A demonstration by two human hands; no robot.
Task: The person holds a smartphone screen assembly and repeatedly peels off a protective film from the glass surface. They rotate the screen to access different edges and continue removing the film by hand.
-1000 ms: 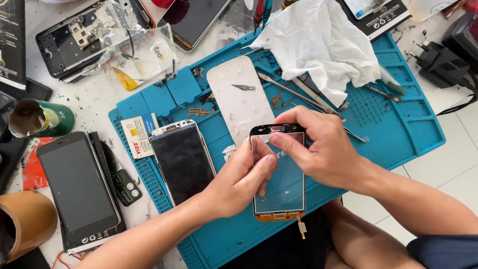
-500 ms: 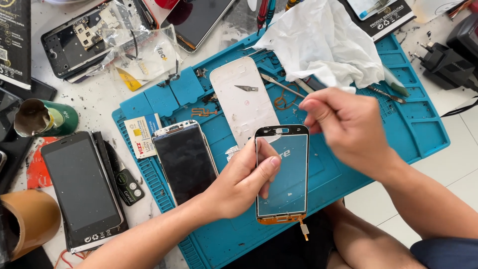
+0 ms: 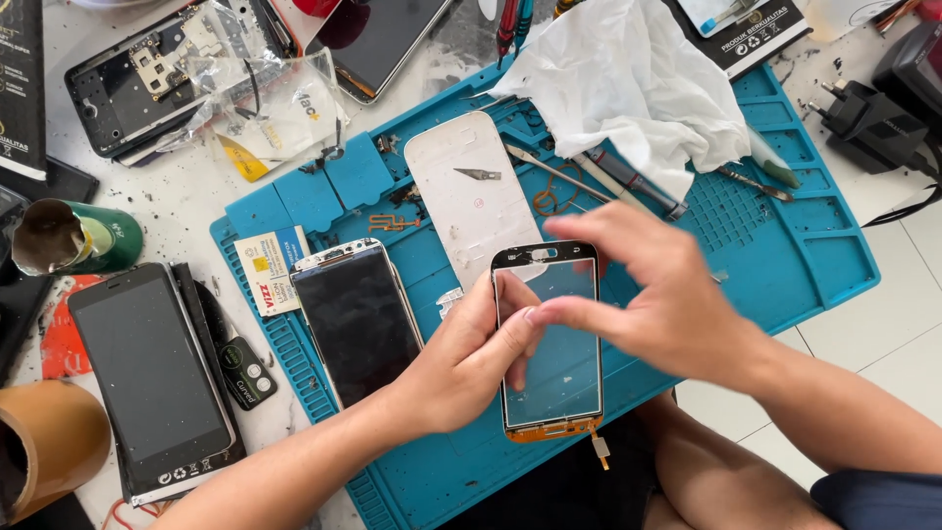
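Note:
My left hand (image 3: 469, 355) holds a clear touchscreen glass panel (image 3: 559, 368) with a black frame and an orange flex strip at its bottom, gripping its left edge above the blue work mat (image 3: 785, 255). My right hand (image 3: 659, 294) hovers over the panel's upper right, blurred, with thumb and forefinger pinched near the glass surface. Whether it holds anything is too small to tell. A phone body with a dark screen (image 3: 358, 316) lies on the mat just left of my left hand. A white back cover (image 3: 481, 201) with a small blade on it lies behind the panel.
A crumpled white cloth (image 3: 638, 88) covers tools at the mat's far side. A black phone (image 3: 152, 378), a green cup (image 3: 69, 240), a brown tape roll (image 3: 44, 442), an opened phone chassis (image 3: 147, 74) and a plastic bag (image 3: 270, 113) lie left. A black charger (image 3: 868, 113) sits right.
My right hand lifted off the panel's top edge, swung right, and has come back over the glass. The left hand kept hold of the panel, which shifted slightly.

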